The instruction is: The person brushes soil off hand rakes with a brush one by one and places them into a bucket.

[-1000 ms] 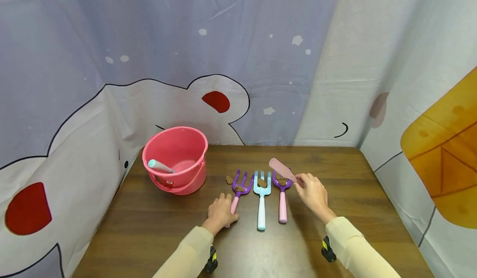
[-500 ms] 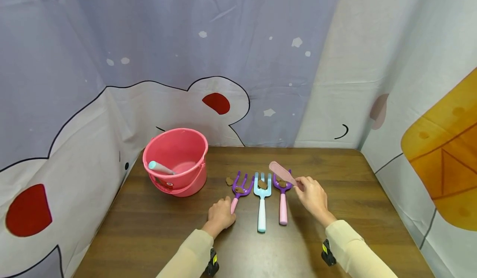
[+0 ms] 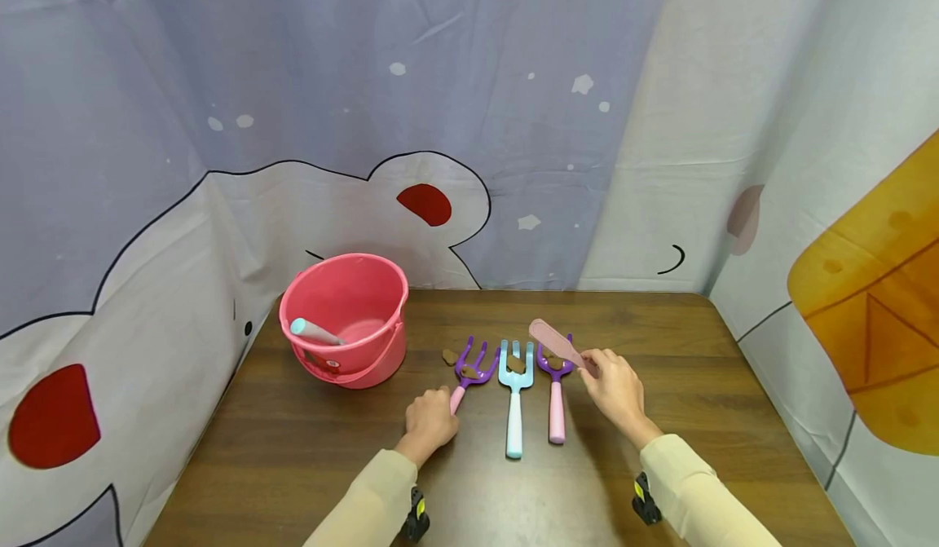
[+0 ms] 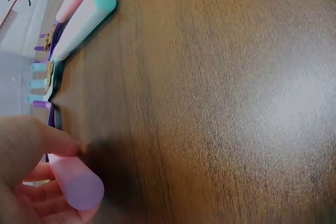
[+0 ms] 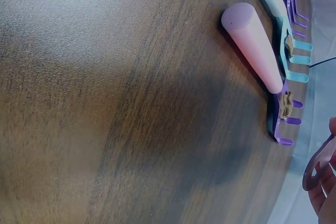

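My left hand [image 3: 431, 418] grips the pink handle of a purple toy garden fork [image 3: 478, 374] on the table. In the left wrist view, thumb and fingers wrap that pink handle [image 4: 76, 182]. A pink brush [image 3: 552, 337] is pinched by its handle in my right hand [image 3: 616, 385], above the tines of another purple fork [image 3: 556, 412] and partly covering them. Between the two purple forks lies a light blue fork [image 3: 515, 425]. Brown lumps sit on the fork heads, such as the lump [image 3: 516, 364] on the blue one.
A pink bucket [image 3: 370, 359] stands at the back left of the wooden table [image 3: 293, 465], with a white and turquoise handle [image 3: 314, 332] leaning inside. One loose brown lump [image 3: 450, 357] lies beside the left fork. Printed curtains [image 3: 330, 82] hang behind the table.
My left hand has shifted slightly left along the fork handle and now covers its end, and the fork's handle slants a little more. My right hand holds the brush nearly still.
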A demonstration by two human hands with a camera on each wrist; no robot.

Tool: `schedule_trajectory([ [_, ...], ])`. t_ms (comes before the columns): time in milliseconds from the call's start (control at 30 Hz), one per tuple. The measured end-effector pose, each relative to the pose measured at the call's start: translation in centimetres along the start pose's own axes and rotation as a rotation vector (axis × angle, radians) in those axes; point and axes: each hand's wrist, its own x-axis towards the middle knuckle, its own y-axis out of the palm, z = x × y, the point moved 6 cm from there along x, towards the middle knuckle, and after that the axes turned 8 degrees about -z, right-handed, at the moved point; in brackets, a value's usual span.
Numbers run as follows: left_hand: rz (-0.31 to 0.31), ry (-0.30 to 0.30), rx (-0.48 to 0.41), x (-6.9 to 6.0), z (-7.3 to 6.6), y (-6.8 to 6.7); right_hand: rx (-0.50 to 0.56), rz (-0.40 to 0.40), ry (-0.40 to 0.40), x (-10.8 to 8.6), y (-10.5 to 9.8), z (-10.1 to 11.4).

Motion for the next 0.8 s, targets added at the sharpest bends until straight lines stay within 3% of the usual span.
schedule_trajectory([
  [300,-0.045,0.012,0.024,0.5,0.3,-1.0,-0.003,-0.001,0.002,-0.2,0.1,-0.1],
  [533,-0.028,0.017,0.042,1.2,0.6,-1.8,-0.001,-0.006,-0.002,-0.2,0.1,-0.2],
  [800,-0.037,0.07,0.098,1.9,0.8,-3.0,0.004,-0.016,-0.018,0.1,0.1,0.0],
])
